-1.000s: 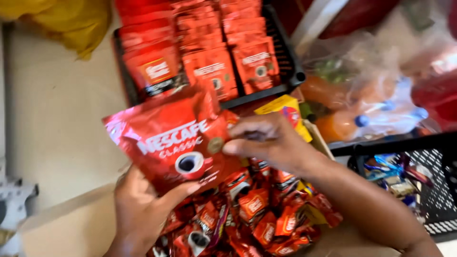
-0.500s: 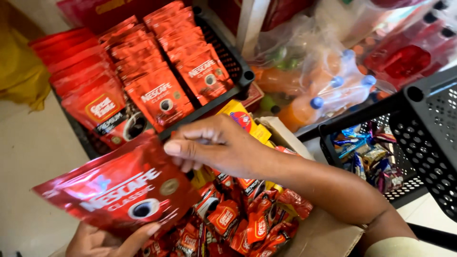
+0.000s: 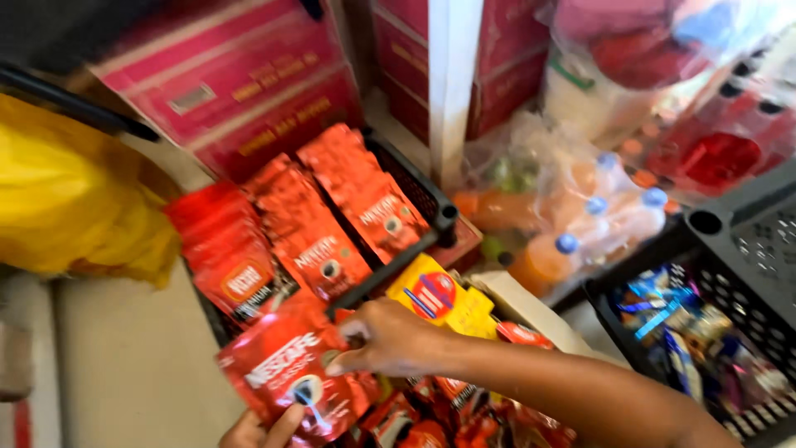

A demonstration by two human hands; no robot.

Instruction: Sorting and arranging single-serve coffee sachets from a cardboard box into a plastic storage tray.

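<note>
So, far left: yellow plastic bag point(image 3: 79, 207) slumped against the floor, well clear of my hands. Next over, the black crate point(image 3: 431, 207) full of red coffee pouches point(image 3: 327, 249) standing in rows. Just below its front edge is the red pouch point(image 3: 294, 382) I'm holding, tilted, printed face up. My left hand point(image 3: 261, 430) is under its lower edge, mostly cut off by the frame; thumb curled up onto the front, so closed on the pouch from beneath. My right hand point(image 3: 385, 340) sits on the pouch's upper right corner, fingers point(image 3: 352, 330) bent and pinched down onto it, not spread. Under my right forearm: the cardboard box point(image 3: 531, 311) of small red sachets point(image 3: 431, 415), with a yellow packet point(image 3: 435, 294) just behind the hand. Further right, bagged orange-drink bottles point(image 3: 580, 224), then a dark mesh basket point(image 3: 746, 241) of mixed wrapped snacks. Versus half a second ago: the pouch sits lower and closer to the crate's front, left hand shows less, and the view has swung up so the stacked red cartons point(image 3: 240, 99) at the back are now visible.
</note>
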